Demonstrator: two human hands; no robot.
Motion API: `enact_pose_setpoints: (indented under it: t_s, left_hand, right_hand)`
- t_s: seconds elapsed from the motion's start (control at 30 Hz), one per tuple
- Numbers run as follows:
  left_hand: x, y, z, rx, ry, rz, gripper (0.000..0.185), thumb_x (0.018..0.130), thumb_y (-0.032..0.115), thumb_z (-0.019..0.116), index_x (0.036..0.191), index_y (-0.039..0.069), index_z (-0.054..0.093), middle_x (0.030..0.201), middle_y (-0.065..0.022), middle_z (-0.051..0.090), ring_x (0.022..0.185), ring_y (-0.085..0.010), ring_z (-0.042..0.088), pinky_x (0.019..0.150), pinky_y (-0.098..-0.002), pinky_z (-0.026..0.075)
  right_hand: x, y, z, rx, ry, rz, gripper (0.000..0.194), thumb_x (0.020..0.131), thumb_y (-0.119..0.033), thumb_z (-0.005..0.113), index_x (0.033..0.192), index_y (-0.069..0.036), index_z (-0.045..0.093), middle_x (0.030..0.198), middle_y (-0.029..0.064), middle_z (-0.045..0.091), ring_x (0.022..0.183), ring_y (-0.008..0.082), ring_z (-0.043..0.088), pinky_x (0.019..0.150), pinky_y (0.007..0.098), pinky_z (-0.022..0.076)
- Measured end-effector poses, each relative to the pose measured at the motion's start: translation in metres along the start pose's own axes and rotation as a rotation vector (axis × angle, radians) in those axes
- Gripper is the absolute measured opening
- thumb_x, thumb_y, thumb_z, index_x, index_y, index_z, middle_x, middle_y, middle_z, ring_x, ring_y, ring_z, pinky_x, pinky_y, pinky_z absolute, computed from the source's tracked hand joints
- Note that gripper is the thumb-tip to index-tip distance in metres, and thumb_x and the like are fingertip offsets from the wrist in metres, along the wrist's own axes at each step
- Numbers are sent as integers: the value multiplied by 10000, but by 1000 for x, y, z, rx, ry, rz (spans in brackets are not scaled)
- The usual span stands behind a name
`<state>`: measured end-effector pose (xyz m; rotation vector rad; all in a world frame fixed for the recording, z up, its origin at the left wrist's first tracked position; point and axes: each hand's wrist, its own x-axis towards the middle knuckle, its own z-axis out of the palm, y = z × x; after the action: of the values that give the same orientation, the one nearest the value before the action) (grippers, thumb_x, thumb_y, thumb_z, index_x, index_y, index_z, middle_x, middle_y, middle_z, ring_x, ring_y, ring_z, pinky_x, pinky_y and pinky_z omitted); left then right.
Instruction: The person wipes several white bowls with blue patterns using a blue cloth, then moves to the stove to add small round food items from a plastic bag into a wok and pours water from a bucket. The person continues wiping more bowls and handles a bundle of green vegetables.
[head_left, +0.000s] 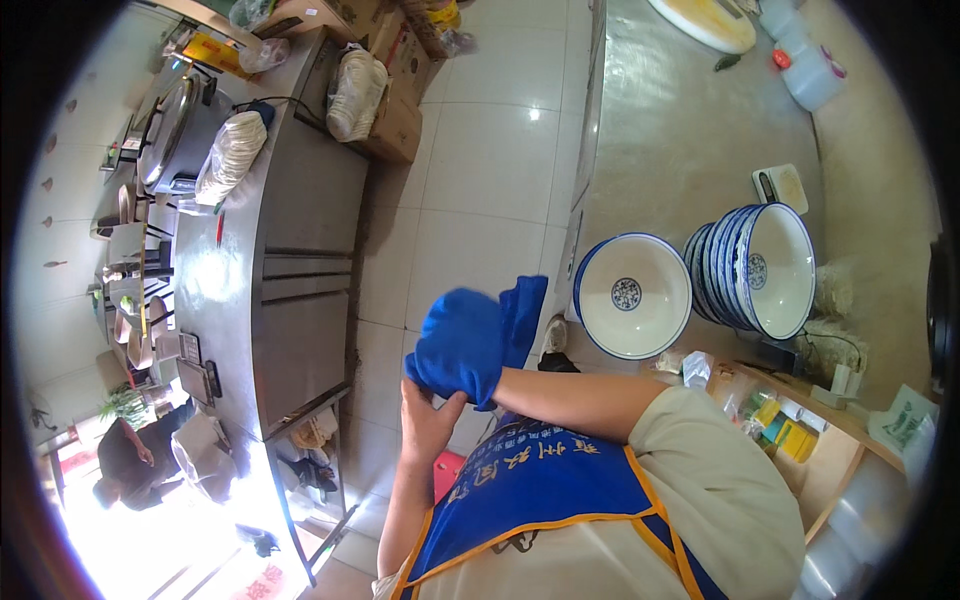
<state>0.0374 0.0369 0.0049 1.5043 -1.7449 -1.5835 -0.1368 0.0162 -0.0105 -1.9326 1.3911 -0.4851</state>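
A blue cloth (461, 337) is bunched into a rounded bundle in front of my apron, over the tiled floor. My left hand (435, 420) grips its lower edge, thumb towards me. From the right, my right forearm (570, 401) reaches into the cloth, which covers my right hand; its fingers are hidden. Whether something lies inside the bundle cannot be seen. A folded flap of the cloth stands up on the right. To the right, a white bowl with a blue rim (637, 319) sits at the steel counter's near edge, beside a tilted stack of similar bowls (776, 277).
A steel counter (645, 135) runs along the right, with a white scale (780, 187) and plastic containers. Left stands another steel counter (307, 210) with bagged stacked rounds and a large pot. Cardboard boxes (397, 120) lie on the floor. A person (135, 457) is at lower left.
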Motion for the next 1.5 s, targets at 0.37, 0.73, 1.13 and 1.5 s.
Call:
enact_pose_setpoints:
  t_s: [0.37, 0.73, 1.13, 1.5]
  left_hand:
    - [-25, 5, -28, 580, 127, 347, 573, 767, 72, 738, 1268, -29, 479, 1389, -336, 412, 1260, -539, 454, 1079, -538, 440]
    - [22, -29, -115, 28, 181, 193, 160, 858, -4, 525, 1003, -6, 594, 772, -112, 597, 690, -238, 592, 671, -384, 510]
    - [53, -49, -167, -9, -188, 176, 426, 943, 76, 658, 1335, -22, 523, 1164, -118, 649, 1017, -181, 634, 904, -300, 523]
    - [96, -51, -178, -296, 105, -196, 464, 1105, 404, 472, 1073, -18, 662, 929, -74, 686, 764, -138, 632, 668, -313, 520]
  right_hand:
    - [51, -22, 78, -226, -74, 135, 205, 716, -339, 707, 734, -135, 726, 810, 115, 743, 740, 332, 730, 612, 488, 530]
    - [82, -26, 104, 1594, 29, 560, 229, 998, -338, 606, 992, -123, 684, 963, 76, 698, 839, 229, 688, 715, 377, 584]
    - [54, -57, 60, 1980, 131, 477, 482, 1044, -402, 515, 1272, -1, 654, 1252, 173, 704, 1132, 307, 692, 1042, 480, 537]
    - [-14, -2, 28, 2083, 388, 167, 478, 1021, -329, 445, 1208, 55, 659, 1247, 215, 693, 1179, 371, 647, 1075, 507, 488]
